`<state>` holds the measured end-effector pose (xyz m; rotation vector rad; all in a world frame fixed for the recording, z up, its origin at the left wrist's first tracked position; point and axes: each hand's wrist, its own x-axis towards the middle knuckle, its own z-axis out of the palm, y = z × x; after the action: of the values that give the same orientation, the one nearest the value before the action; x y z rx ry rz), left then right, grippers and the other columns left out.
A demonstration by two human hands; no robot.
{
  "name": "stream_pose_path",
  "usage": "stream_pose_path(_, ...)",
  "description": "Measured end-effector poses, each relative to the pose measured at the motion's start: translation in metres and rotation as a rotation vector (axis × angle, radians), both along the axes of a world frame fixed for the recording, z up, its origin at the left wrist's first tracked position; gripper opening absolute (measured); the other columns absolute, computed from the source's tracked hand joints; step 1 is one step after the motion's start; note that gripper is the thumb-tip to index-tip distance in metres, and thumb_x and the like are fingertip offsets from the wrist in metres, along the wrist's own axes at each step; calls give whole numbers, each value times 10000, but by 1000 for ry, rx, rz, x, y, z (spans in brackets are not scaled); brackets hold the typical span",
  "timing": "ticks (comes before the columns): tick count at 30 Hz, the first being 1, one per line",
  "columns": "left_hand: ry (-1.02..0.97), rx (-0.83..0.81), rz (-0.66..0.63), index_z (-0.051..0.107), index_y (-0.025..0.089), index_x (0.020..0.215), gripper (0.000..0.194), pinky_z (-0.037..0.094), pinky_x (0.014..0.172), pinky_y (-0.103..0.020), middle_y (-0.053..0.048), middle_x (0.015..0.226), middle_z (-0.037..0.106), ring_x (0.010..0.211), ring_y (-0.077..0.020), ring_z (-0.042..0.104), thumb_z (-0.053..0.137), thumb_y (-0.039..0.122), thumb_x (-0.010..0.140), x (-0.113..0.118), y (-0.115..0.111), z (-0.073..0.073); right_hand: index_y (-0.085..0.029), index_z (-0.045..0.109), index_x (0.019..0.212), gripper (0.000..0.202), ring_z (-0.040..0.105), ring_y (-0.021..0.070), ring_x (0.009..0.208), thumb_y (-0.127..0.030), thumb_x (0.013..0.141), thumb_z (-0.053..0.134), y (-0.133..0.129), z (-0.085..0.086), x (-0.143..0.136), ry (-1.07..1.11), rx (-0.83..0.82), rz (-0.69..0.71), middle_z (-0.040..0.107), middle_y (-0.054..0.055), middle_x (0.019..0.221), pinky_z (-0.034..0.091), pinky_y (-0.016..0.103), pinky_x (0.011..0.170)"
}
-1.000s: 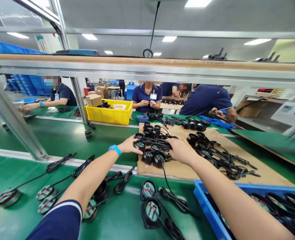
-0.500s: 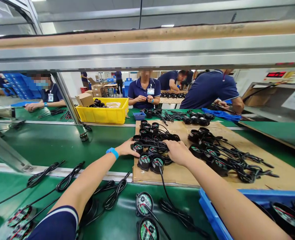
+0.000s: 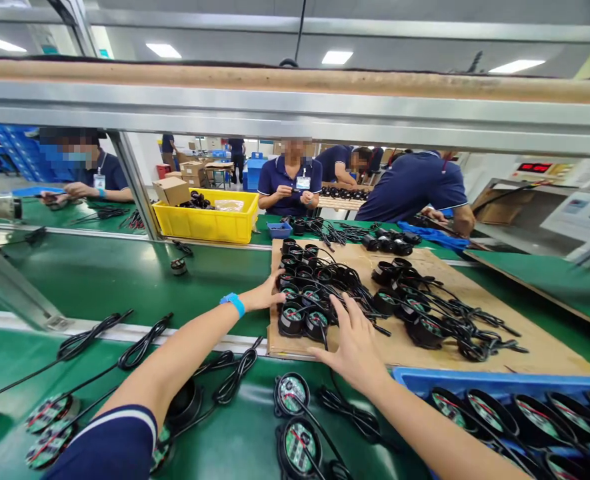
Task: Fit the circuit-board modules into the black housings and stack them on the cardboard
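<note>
Round black housings [image 3: 291, 321] with green circuit boards and red wires inside stand in rows on a cardboard sheet [image 3: 555, 355]. Their black cables [image 3: 357, 283] lie to the right across the cardboard. My left hand [image 3: 265, 293], with a blue wristband, is at the left side of the rows; its fingers and thumb are apart beside one housing, and whether they touch it is unclear. My right hand [image 3: 357, 347] is spread open, palm down, at the near right of the group, holding nothing. Its fingertips are close to the front housing [image 3: 317, 324].
A blue tray [image 3: 475, 379] of similar housings stands at the near right. More housings [image 3: 299, 445] with cables lie on the near green bench. A yellow bin [image 3: 205, 227] stands beyond, by a metal post [image 3: 133, 183]. Co-workers [image 3: 289, 180] sit and lean across the bench. An overhead beam spans the view.
My right hand has let go of the cables and drawn back toward me, its fingers spreading. The cables now lie further right. My left hand's grip on a housing has loosened.
</note>
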<state>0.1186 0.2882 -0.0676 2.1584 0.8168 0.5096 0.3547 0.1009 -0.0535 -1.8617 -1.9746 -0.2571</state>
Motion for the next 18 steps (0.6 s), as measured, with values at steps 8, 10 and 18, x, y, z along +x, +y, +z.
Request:
stream_pose_path(8, 274, 22, 221, -110, 125, 1609, 1656, -120, 1201, -691, -271, 1685, -31, 1545, -484, -87, 787, 857, 425, 18, -50, -22, -155, 3, 1626, 1092, 194, 445, 1530, -613, 859, 631, 31, -43, 10, 115, -132, -111, 105, 248, 1678, 326, 612, 1156)
stream_pose_path(10, 304, 51, 253, -93, 125, 1610, 1632, -128, 1210, -668, -261, 1689, -29, 1549, -465, -106, 765, 870, 438, 26, -47, -22, -162, 33, 1629, 1088, 124, 436, 1548, -623, 855, 642, 41, -44, 17, 110, -144, -87, 92, 233, 1686, 304, 592, 1183)
stream_pose_path(18, 363, 95, 320, -18, 130, 1608, 1561, -31, 1233, -672, -231, 1699, 62, 1564, -461, -12, 776, 828, 460, 46, -11, -11, -202, 172, 1628, 953, 9, 407, 1567, -618, 893, 616, 78, -48, 38, 43, -181, -16, 64, 171, 1707, 250, 593, 1218)
